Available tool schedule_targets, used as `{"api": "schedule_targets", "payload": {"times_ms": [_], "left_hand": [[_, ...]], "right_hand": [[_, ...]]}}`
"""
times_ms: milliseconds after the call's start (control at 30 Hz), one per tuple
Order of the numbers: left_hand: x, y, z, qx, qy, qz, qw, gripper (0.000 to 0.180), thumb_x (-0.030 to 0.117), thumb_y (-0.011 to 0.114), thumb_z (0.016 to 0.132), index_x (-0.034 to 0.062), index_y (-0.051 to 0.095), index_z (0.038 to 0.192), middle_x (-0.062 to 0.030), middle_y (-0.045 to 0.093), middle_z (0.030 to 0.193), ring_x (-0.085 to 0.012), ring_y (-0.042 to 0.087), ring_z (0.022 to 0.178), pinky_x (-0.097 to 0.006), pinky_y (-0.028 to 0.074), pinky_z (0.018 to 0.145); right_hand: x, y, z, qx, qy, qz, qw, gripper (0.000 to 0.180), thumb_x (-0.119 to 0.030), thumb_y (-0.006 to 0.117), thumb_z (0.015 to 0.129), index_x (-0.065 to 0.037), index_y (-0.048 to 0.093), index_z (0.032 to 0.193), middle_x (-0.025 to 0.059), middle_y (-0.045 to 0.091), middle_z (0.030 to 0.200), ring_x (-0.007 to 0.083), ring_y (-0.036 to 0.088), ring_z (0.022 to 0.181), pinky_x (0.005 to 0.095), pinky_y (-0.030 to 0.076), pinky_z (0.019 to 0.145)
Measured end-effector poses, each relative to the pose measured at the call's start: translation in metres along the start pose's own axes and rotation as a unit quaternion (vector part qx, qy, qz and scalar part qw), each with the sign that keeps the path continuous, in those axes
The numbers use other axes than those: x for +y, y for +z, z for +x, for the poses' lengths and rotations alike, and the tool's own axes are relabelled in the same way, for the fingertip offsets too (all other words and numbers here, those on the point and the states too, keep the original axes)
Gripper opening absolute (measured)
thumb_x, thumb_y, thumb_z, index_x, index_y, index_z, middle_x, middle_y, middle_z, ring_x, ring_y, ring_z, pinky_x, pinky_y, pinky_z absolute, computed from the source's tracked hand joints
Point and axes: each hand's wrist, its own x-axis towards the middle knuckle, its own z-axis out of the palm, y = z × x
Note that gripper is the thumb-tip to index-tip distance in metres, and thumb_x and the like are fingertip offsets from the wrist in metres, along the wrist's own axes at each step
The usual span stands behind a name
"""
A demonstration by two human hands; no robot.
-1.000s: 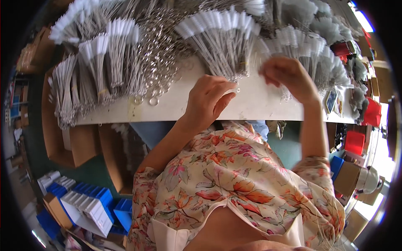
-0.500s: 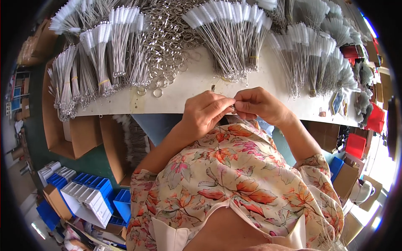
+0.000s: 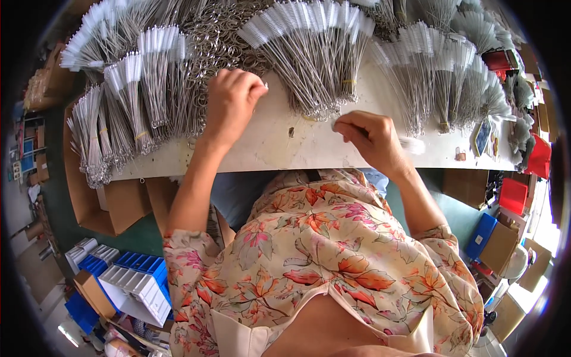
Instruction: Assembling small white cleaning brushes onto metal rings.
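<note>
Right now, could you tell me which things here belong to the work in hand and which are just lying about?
In use:
- left hand at the pile of metal rings
- right hand, pinching something small and pale
- bundles of white-tipped wire brushes
- white worktable

Lying about:
- blue and white bins on the floor
- cardboard boxes under the table
- red boxes

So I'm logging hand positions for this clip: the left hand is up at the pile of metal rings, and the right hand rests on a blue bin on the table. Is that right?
Not quite. The left hand is indeed up at the pile of metal rings, but the right hand is over the bare white tabletop near a bundle of wire brushes, not on a blue bin. The head view shows it.
</note>
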Motion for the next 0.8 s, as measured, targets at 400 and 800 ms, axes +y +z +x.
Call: {"api": "schedule_targets", "payload": {"times_ms": [400, 800], "left_hand": [[0.070, -0.035, -0.006, 0.203, -0.155, -0.395, 0.883, 0.010, 0.005, 0.057, 0.086, -0.0005, 0.054, 0.094, -0.0051, 0.058, 0.080, -0.0080, 0.055, 0.065, -0.020, 0.045, 0.058], [0.073, -0.048, -0.010, 0.164, -0.118, -0.445, 0.872, 0.010, 0.001, 0.056, 0.085, -0.0012, 0.059, 0.094, -0.0064, 0.060, 0.088, -0.0102, 0.058, 0.075, -0.021, 0.048, 0.065]], "right_hand": [[-0.071, 0.012, 0.051, -0.072, 0.041, 0.383, 0.920, 0.018, -0.014, 0.062, 0.084, 0.003, 0.062, 0.090, 0.0075, 0.059, 0.091, 0.0096, 0.056, 0.074, 0.0212, 0.044, 0.061], [-0.066, 0.027, 0.038, 0.069, -0.219, 0.254, 0.939, 0.010, 0.000, 0.067, 0.072, -0.001, 0.064, 0.081, 0.0097, 0.062, 0.089, 0.0217, 0.062, 0.075, 0.0282, 0.051, 0.063]]}}
